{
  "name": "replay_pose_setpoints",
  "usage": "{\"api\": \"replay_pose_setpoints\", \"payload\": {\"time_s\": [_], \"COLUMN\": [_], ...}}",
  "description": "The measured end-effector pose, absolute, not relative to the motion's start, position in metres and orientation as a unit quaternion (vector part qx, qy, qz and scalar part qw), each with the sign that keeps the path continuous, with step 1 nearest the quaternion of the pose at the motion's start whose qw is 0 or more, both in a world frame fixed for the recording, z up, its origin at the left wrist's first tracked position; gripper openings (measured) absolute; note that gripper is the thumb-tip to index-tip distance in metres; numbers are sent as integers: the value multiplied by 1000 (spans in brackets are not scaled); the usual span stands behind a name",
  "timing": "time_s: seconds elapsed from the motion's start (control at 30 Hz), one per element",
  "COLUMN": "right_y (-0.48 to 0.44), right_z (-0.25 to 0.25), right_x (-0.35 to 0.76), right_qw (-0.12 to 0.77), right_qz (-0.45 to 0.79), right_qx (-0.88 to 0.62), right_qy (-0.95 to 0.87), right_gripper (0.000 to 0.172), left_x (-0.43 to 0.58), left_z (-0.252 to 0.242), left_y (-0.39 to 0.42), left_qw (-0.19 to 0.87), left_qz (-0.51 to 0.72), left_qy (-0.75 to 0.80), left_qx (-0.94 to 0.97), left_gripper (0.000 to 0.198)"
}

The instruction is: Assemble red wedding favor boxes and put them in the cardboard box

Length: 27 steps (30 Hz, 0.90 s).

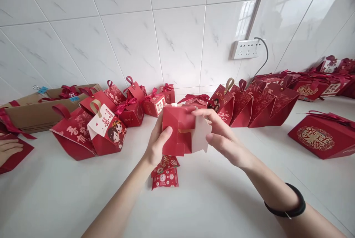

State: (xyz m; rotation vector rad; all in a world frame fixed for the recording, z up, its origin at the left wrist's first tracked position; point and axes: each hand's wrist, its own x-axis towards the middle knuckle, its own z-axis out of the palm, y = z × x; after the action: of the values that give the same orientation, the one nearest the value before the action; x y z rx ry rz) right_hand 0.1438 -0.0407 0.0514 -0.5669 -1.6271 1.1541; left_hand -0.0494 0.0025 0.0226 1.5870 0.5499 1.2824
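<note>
Between my hands, above the white tabletop, is a red paper gift box [173,131] with some flaps standing apart and a white inner side showing. My left hand [155,142] grips its left side, the thumb lying on the red front panel. On the right, my right hand [224,136] has its fingertips on the box's top edge and its thumb by the white flap. Just below the box, red printed snack packets [165,178] lie on the table, one partly over another. The box hides their upper end.
Assembled red gift boxes [74,134] stand to the left, and more with loop handles [262,103] line the back right. A ribboned box [323,136] sits at far right. Behind the left boxes is a cardboard carton [30,116]. Another person's hand [10,148] rests on a box at the left edge.
</note>
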Motion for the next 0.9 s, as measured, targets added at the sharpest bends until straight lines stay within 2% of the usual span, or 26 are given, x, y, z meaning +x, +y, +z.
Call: {"api": "replay_pose_setpoints", "payload": {"time_s": [0.1,0.2,0.27,0.33,0.43,0.63,0.73,0.8,0.9], "right_y": [-40,-39,-39,-39,-40,-38,-37,-36,-34], "right_z": [52,48,45,43,43,48,47,45,44], "right_x": [143,136,131,127,127,133,133,133,136], "right_qw": [507,525,537,537,547,591,600,612,641], "right_qz": [448,422,416,410,378,325,265,187,24], "right_qx": [-236,-267,-279,-290,-325,-364,-384,-385,-375], "right_qy": [-698,-689,-679,-678,-673,-642,-650,-665,-669], "right_gripper": [33,26,22,22,24,20,20,21,21], "left_x": [-47,-44,-43,-43,-45,-55,-58,-59,-59], "left_z": [26,28,28,28,29,32,31,31,33], "left_y": [1,-1,-1,0,0,4,9,11,7], "left_qw": [449,300,219,189,196,327,358,380,409], "left_qz": [555,611,617,595,576,639,661,658,621], "left_qy": [278,370,399,409,405,328,333,319,264], "left_qx": [643,633,642,666,683,614,569,566,614], "left_gripper": [48,48,55,67,72,44,32,35,52]}}
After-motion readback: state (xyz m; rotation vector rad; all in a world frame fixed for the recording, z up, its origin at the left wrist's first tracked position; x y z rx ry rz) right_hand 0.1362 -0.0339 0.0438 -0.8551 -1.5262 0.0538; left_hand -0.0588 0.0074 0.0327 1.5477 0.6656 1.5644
